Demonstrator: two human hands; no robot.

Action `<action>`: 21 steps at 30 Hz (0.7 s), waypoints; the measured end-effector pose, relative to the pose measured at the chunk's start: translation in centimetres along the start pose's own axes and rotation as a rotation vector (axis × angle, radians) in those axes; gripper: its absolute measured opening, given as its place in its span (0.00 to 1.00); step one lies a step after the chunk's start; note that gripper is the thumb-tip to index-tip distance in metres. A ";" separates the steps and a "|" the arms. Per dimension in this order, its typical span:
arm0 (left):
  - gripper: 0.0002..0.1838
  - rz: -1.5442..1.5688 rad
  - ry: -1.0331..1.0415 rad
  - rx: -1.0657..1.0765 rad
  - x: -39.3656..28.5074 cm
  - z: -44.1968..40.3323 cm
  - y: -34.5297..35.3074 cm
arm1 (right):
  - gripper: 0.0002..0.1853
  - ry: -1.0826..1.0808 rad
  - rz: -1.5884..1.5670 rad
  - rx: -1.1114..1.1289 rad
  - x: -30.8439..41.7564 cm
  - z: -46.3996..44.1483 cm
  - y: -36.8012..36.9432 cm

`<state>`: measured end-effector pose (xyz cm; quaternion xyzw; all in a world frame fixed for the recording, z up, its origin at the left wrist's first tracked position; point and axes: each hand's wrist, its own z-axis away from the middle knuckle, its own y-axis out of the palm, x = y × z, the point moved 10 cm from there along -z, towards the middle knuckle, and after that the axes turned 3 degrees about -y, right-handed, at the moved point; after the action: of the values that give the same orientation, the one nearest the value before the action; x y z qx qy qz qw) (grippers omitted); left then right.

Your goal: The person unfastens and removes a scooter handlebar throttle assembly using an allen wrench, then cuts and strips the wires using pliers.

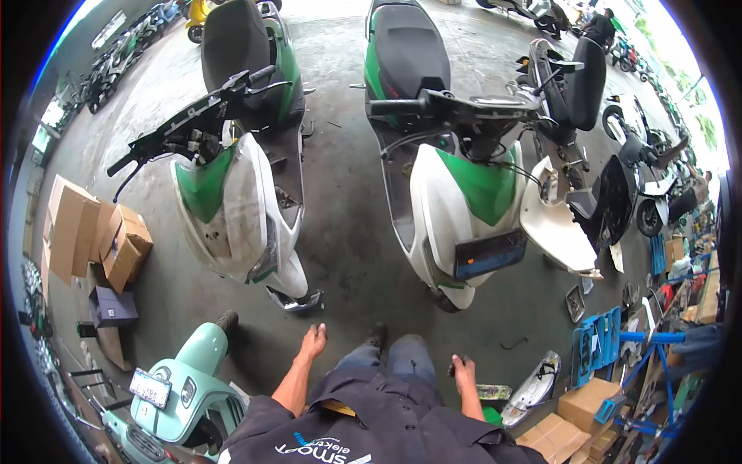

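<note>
Closest to the camera, dark short-sleeved work shirt [386, 421] with pale and blue lettering, seen from above. Beneath and all around, stained grey concrete floor [348, 178]. Straight ahead and slightly right, white-and-green scooter with a dark rectangular front panel [464, 185], upright, nose toward the camera. Left of it, across a strip of bare floor, second white-and-green scooter with exposed handlebar parts [232, 201], also upright and facing back. At lower left, mint-green scooter with a white number plate [189, 387], partly cut off by the shirt. Just beside the right-hand scooter, cream-white curved body panel [553, 228]. Near the left edge, open brown cardboard boxes [124, 247]; at lower right, brown cardboard cartons [556, 437] and bright blue plastic crates [597, 348]. Between crates and legs in blue-grey trousers [410, 359], long white-and-grey shell-like part [533, 390], flat on the floor.

Left hand [313, 339] out ahead of the body, fingers loosely curled, nothing visible in its grasp; nearest to it, low nose of the left-hand scooter, apart. Right hand [464, 373] low beside the right leg, fingers bent, near the shell-like part; small dark patch at the fingertips, too unclear to tell whether gripped.
</note>
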<state>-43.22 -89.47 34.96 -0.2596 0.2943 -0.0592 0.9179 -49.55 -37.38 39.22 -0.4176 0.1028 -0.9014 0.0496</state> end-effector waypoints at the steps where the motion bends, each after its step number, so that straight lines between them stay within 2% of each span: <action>1: 0.32 -0.010 -0.181 0.078 1.6 -0.2 0.2 | 0.12 0.048 -0.052 -0.017 0.8 -1.3 0.2; 4: 0.31 0.081 -0.313 0.120 2.1 -2.0 -0.3 | 0.12 0.190 -0.108 -0.049 0.3 -5.0 0.4; 5: 0.31 0.082 -0.296 0.100 1.6 -3.2 -0.6 | 0.12 0.190 -0.116 -0.045 0.1 -6.5 0.7; 7: 0.31 0.109 -0.290 0.057 -0.9 -5.0 -1.9 | 0.13 0.365 -0.011 -0.064 -1.1 -8.0 1.4; 11: 0.30 0.182 -0.279 0.037 -9.4 -11.0 -4.0 | 0.14 0.390 0.005 -0.129 2.0 -12.0 4.9; 12: 0.30 0.033 -0.146 -0.049 -13.4 -13.2 -5.1 | 0.14 0.215 0.214 -0.160 4.5 -13.8 5.4; 13: 0.29 -0.163 -0.009 -0.133 -18.4 -16.2 -8.6 | 0.14 0.243 0.170 -0.160 6.9 -15.5 9.0; 15: 0.30 -0.116 0.058 -0.115 -24.3 -19.9 -10.1 | 0.19 0.179 0.162 -0.014 11.7 -17.7 11.9; 17: 0.30 -0.099 0.165 -0.120 -26.6 -24.0 -9.7 | 0.21 0.260 0.155 -0.085 15.3 -17.4 12.9; 19: 0.30 -0.055 0.179 -0.007 -32.3 -27.3 -10.8 | 0.23 0.336 0.142 -0.161 15.1 -17.2 12.6; 20: 0.30 -0.001 0.215 0.038 -36.0 -28.5 -11.1 | 0.24 0.112 0.162 -0.204 15.0 -18.1 12.9; 21: 0.29 -0.004 0.317 -0.004 -39.8 -29.5 -11.9 | 0.25 -0.104 0.180 -0.246 16.0 -18.5 13.7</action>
<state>-92.15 -102.27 40.89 -0.2496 0.4349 -0.1007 0.8593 -74.01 -50.86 36.33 -0.4559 0.2467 -0.8510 0.0841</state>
